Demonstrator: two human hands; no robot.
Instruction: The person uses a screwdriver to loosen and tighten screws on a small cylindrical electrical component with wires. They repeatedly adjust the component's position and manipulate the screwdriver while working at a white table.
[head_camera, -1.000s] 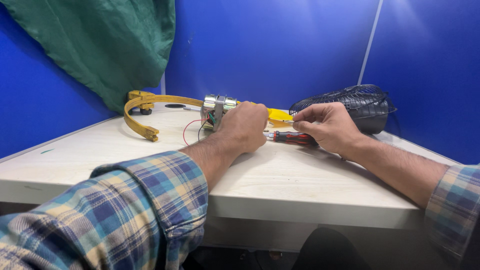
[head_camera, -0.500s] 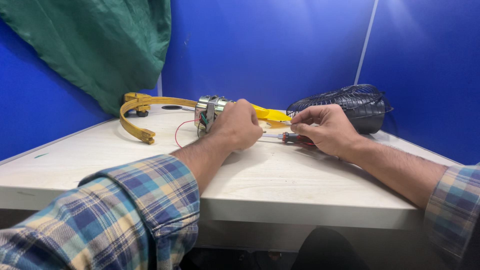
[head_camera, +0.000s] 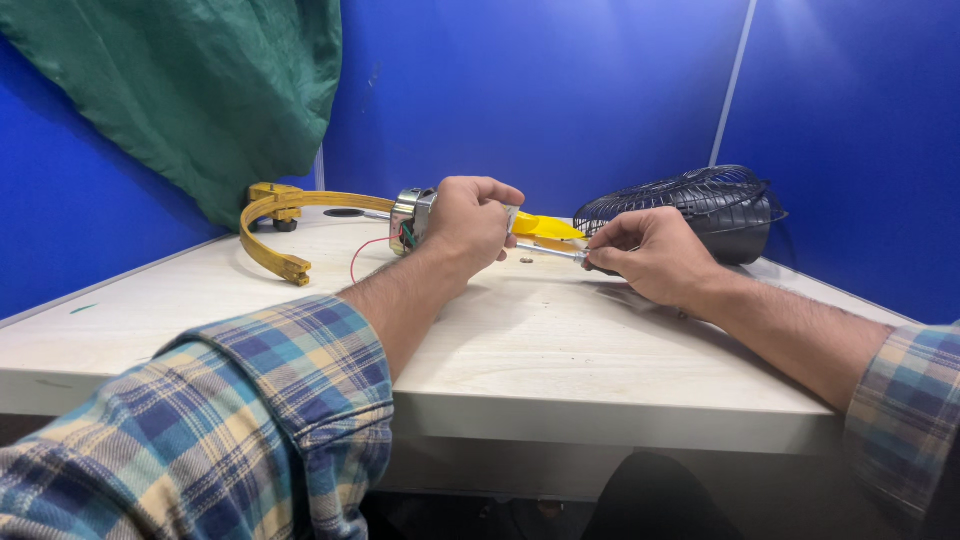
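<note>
While the left hand (head_camera: 470, 222) is clenched around the small metal motor (head_camera: 412, 218) just above the counter (head_camera: 560, 345), the right hand (head_camera: 645, 255) pinches a thin screwdriver (head_camera: 552, 252) between them; the motor looks dense, rigid, smooth-cased, best gripped round its body, clear of its frail wires (head_camera: 365, 250).

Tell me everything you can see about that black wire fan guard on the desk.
The fan guard is a black dome of thin wire ribs fanning out from a hub, with a solid dark band around it. It looks like painted metal, though that cannot be confirmed. It lies tipped on its side at the far right of the pale wooden table, close to the blue partition. The right hand is in front of it and hides its lower left edge; whether they touch cannot be told.
</note>
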